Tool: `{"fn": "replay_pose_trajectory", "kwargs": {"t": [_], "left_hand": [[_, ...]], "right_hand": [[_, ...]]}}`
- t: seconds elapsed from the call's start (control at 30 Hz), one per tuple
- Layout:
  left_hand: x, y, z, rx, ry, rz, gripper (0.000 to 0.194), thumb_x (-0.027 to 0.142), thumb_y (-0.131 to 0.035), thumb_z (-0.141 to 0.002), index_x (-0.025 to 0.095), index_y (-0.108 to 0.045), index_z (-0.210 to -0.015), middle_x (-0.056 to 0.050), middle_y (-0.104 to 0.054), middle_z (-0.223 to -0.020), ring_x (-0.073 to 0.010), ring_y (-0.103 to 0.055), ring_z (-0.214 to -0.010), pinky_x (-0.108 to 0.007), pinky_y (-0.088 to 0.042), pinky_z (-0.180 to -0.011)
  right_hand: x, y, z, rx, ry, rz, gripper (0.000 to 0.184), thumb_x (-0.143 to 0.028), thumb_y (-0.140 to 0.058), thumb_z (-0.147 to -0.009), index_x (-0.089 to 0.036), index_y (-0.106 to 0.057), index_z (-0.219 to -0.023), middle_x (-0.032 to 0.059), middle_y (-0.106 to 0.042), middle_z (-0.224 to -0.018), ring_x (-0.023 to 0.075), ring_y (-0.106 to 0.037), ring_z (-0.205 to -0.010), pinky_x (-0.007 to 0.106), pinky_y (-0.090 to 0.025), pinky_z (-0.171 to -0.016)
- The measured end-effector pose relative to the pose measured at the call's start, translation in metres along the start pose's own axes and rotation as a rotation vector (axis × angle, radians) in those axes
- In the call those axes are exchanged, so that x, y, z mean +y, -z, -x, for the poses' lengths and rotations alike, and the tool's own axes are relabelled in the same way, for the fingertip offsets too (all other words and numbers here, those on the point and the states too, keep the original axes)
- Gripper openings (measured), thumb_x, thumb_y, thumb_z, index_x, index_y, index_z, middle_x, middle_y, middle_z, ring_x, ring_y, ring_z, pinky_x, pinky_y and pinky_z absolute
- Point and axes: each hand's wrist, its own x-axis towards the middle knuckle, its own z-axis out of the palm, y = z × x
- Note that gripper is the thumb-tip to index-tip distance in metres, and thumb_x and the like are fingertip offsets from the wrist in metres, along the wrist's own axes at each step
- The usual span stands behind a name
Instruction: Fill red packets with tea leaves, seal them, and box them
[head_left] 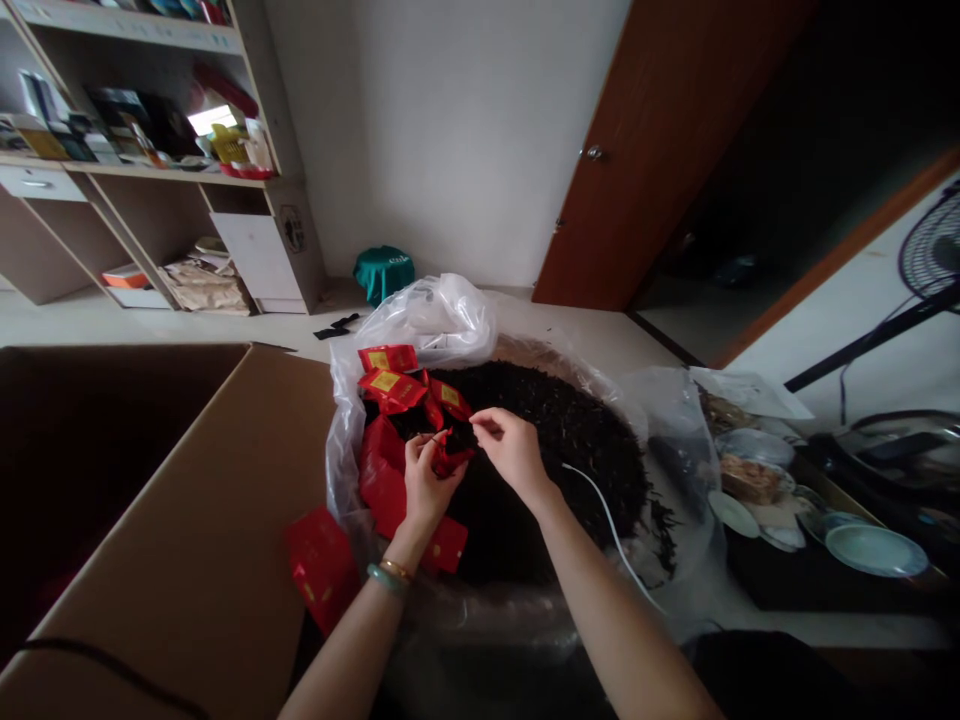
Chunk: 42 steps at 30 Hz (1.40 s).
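Observation:
Over a large clear plastic bag (341, 400) of dark dried leaves (577, 440), which look like loose tea, both hands are close together. My left hand (426, 478), with bangles on its wrist, is closed on a small red packet (452, 460). The packet's mouth seems to face up. Just to its right, my right hand (506, 440) has thumb and forefinger pinched; whatever is between them is too small to make out. Several red packets with yellow labels (391, 388) lie on the leaves beyond my left hand. More red packaging (382, 475) lies to its left.
An open cardboard box (262, 440) stands at the left, with a red box (322, 565) beside it. A white cord (607, 515) crosses the leaves. To the right are dishes (874, 548) and a fan (930, 245). Shelves (157, 170) and a door (637, 150) stand behind.

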Motion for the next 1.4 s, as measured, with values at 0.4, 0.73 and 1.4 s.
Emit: {"fn": "replay_pose_trajectory", "kwargs": {"t": [0.4,0.73,1.4], "left_hand": [[-0.005,0.0,0.001,-0.088,-0.049,-0.06,0.066,0.02,-0.074,-0.064,0.021,-0.052,-0.126,-0.009,-0.06,-0.11,-0.0267,-0.055,-0.103,-0.045,-0.047,-0.092],[0.001,0.003,0.001,-0.092,0.059,0.026,0.057,0.027,-0.076,-0.066,0.022,-0.055,-0.119,-0.007,-0.055,-0.107,-0.0225,-0.059,-0.099,-0.038,-0.051,-0.086],[0.003,0.002,0.004,-0.464,-0.036,0.214,0.054,0.028,-0.059,-0.083,0.022,-0.045,-0.135,-0.012,-0.059,-0.123,-0.0232,-0.059,-0.111,-0.041,-0.047,-0.096]], "right_hand": [[-0.003,-0.012,0.001,-0.001,0.072,0.058,0.013,-0.02,-0.059,-0.083,-0.019,-0.072,-0.082,0.005,-0.069,-0.078,0.0162,-0.065,-0.069,0.026,-0.052,-0.069],[0.013,0.013,0.017,0.033,0.023,0.228,0.028,-0.025,-0.064,-0.078,-0.02,-0.068,-0.105,0.0093,-0.067,-0.098,0.0212,-0.064,-0.084,0.035,-0.054,-0.077],[0.015,-0.002,0.019,0.162,0.147,0.189,0.018,-0.032,-0.058,-0.084,-0.019,-0.065,-0.073,0.0092,-0.059,-0.092,0.0197,-0.058,-0.082,0.034,-0.051,-0.077]]}}
